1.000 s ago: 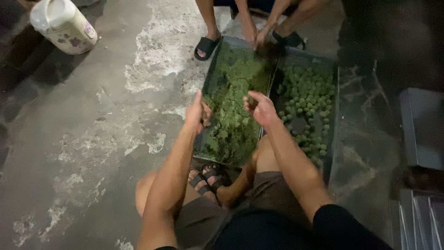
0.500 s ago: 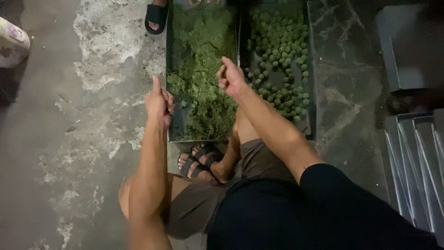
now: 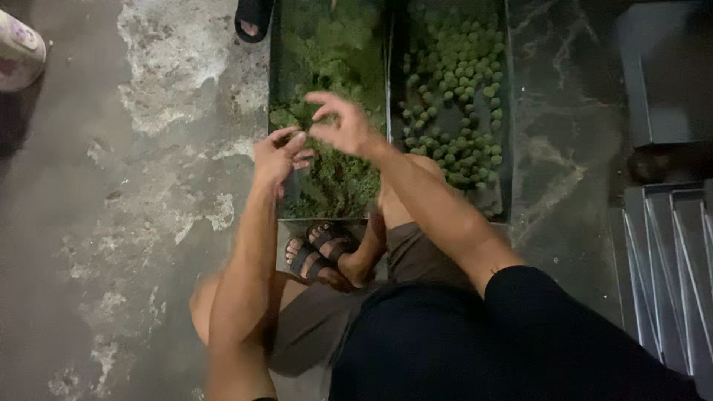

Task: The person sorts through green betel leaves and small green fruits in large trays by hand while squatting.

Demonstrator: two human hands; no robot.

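a: nearest items?

b: dark shirt sleeve [image 3: 564, 334] on the right arm, grey-brown shorts [image 3: 334, 319], one bent knee. just beyond, a foot in a black strap sandal [image 3: 319, 249] on the concrete floor [image 3: 89, 223], touching the near end of the trays.

a: hands?

b: left hand [image 3: 276, 154], over the left rim of the leaf tray, fingers curled loosely inward, tips close together; whether they pinch a bit of green, cannot tell, the picture is blurred. right hand [image 3: 343, 125], just beside it and a little farther out, over the leaves, thumb and fingers bent and spread slightly apart, nothing clearly gripped.

a: under the hands?

b: metal tray [image 3: 276, 89], long, filled with a heap of green leafy sprigs [image 3: 334, 171]. the hands hover just above this heap, near its middle.

a: beside it?

b: second metal tray [image 3: 508, 111], touching the first along its right side, holding many small round green fruits [image 3: 460, 89].

a: farther out?

b: at the far end of the leaf tray, another person's foot in a black slipper [image 3: 254, 16]. far left edge, part of a white plastic container [image 3: 18, 52]. right, ribbed grey metal pieces [image 3: 668, 252] on dark marbled stone.
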